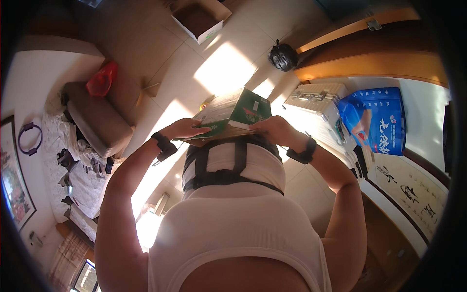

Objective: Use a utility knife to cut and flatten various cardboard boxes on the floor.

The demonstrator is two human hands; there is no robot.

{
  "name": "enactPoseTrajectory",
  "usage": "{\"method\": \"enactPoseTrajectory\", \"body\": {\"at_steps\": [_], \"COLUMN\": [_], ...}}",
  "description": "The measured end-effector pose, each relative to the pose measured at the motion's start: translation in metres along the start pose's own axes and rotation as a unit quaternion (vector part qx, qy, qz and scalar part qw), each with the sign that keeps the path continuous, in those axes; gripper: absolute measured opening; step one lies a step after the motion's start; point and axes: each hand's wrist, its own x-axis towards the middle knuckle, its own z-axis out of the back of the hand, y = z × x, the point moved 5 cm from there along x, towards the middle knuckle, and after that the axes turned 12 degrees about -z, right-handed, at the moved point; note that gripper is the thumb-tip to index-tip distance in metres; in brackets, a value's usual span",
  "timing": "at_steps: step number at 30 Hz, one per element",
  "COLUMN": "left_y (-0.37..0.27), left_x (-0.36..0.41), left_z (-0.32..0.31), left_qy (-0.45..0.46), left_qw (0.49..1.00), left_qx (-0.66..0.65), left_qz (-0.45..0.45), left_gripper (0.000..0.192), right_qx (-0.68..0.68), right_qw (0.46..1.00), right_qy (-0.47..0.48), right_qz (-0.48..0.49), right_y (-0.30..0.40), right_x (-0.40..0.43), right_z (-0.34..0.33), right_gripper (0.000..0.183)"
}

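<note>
A green and white printed cardboard box (pixel 251 109) is held close in front of my waist, tilted, with writing on its green side. My left hand (pixel 186 128) grips its near left edge, the fingers lying over a green flap (pixel 213 128). On the other side, my right hand (pixel 275 127) holds the near right corner, thumb along a pale cardboard edge. Part of the brown underside shows below. What the box contains is hidden. Black bands circle both wrists.
An open cardboard box (pixel 200 22) stands on the tiled floor ahead. To the right are a tied black plastic bag (pixel 283 56), a pale hard-shell suitcase (pixel 315 95) and a blue printed bag (pixel 375 120). A brown sofa (pixel 96 116) and a red plastic bag (pixel 103 80) are left.
</note>
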Motion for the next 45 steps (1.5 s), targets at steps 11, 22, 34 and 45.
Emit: {"method": "enactPoseTrajectory", "body": {"at_steps": [11, 22, 34, 45], "left_y": [-0.021, -0.023, -0.087, -0.113], "left_x": [-0.002, 0.001, -0.040, -0.061], "left_z": [0.000, 0.054, 0.071, 0.088], "left_qy": [-0.076, -0.241, -0.500, -0.551], "left_qw": [0.946, 0.936, 0.772, 0.752], "left_qx": [0.185, 0.127, 0.297, 0.254], "left_qz": [-0.256, -0.225, -0.257, -0.258], "left_gripper": [0.089, 0.075, 0.098, 0.104], "right_qx": [0.069, 0.095, 0.151, 0.081], "right_qw": [0.993, 0.966, 0.921, 0.869], "right_qy": [-0.071, -0.202, -0.356, -0.487], "right_qz": [-0.067, -0.131, -0.037, 0.023], "right_y": [0.005, 0.016, 0.050, 0.057], "right_x": [-0.006, 0.020, 0.027, 0.021], "right_z": [0.006, 0.038, 0.072, 0.112], "right_gripper": [0.034, 0.056, 0.037, 0.040]}}
